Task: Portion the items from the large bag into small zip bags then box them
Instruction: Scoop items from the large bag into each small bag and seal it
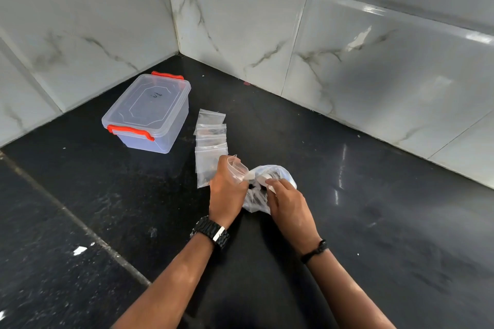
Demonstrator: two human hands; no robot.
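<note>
I see the left hand (pixel 227 189) pinching a small zip bag (pixel 236 168), its grip clamped on the plastic so the mouth faces the large bag (pixel 263 189). The right hand (pixel 287 201) has its fingers curled on the large bag, which sits low by the black tabletop (pixel 374 222). Both wrists bend inward, close together. More small bags (pixel 211 139) lie in a row near the box (pixel 148 112), which has its lid on.

box (pixel 146 112) left | zip bags (pixel 211 139) beside it | large bag (pixel 267 184) nearer, right
</note>
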